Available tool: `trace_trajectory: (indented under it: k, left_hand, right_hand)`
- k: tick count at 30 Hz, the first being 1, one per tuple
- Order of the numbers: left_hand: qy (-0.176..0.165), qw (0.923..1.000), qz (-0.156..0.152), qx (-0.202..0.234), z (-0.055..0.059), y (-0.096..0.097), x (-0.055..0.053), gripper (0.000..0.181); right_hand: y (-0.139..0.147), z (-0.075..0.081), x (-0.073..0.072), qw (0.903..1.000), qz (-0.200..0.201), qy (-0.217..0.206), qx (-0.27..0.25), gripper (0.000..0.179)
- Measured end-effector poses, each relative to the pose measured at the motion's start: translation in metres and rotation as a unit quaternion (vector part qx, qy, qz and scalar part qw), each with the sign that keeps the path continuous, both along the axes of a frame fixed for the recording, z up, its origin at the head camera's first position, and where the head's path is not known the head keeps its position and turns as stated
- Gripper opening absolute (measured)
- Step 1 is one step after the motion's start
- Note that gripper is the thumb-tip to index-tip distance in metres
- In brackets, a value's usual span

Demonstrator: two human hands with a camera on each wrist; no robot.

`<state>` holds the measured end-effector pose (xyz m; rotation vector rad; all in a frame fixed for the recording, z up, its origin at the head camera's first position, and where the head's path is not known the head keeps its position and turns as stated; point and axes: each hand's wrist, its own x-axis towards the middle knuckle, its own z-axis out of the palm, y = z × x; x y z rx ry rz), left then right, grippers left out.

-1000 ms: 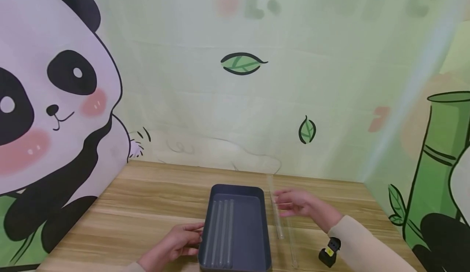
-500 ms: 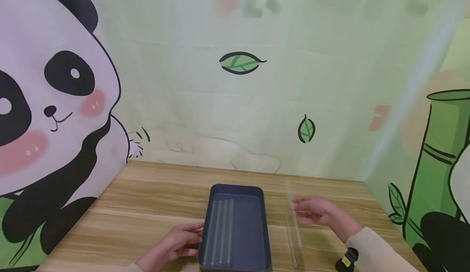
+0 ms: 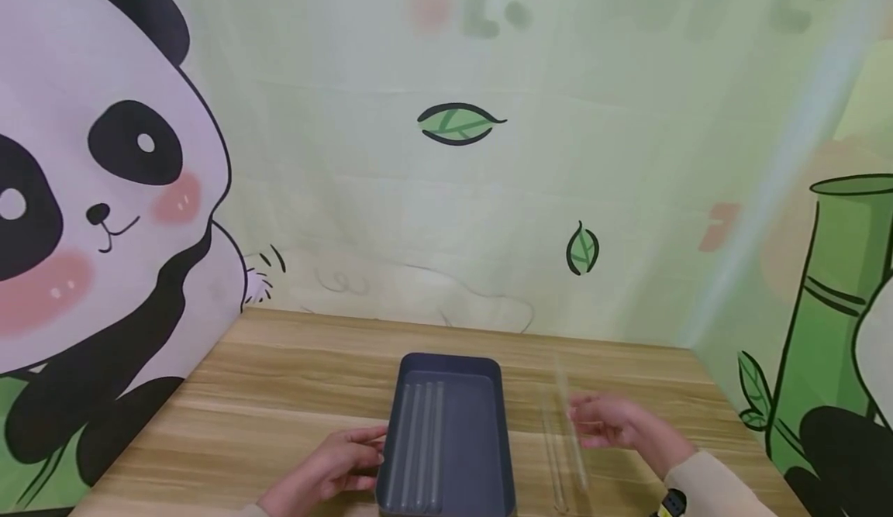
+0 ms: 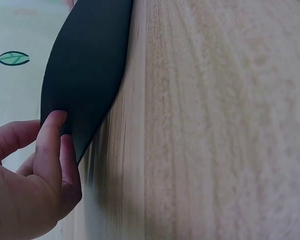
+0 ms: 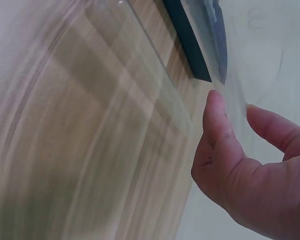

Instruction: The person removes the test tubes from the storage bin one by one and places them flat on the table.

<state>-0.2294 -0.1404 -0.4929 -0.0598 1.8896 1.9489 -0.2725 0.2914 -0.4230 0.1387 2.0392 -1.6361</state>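
A dark blue rectangular tray stands on the table, with several clear tubes side by side in its left half. My left hand is at the tray's left wall. In the left wrist view, its bent fingers press the outer wall, with the thumb at the rim. To the right of the tray, my right hand pinches a long clear tube between thumb and fingers. Another clear tube lies between it and the tray. Their transparency makes the outlines faint.
The wooden table runs back to a hanging cloth printed with a panda and leaves. A black device with a yellow mark sits on my right wrist.
My right hand has moved right and slightly nearer with its clear tube, passing over to the right side of the lying tube. The left hand and tray stay put.
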Motion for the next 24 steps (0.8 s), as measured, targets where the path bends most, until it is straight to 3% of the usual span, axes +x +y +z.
trace_trajectory:
  k: [12,24]
  left_hand:
    - [-0.003,0.9999,0.011,-0.009,0.001,0.002,0.0,0.062]
    - [-0.005,0.9999,0.009,0.001,-0.002,0.0,0.001,0.06]
  right_hand:
    - [0.004,-0.023,0.0,0.9983,-0.027,0.025,0.046,0.048]
    - [-0.001,-0.037,-0.002,0.9941,-0.039,0.027,0.097,0.039]
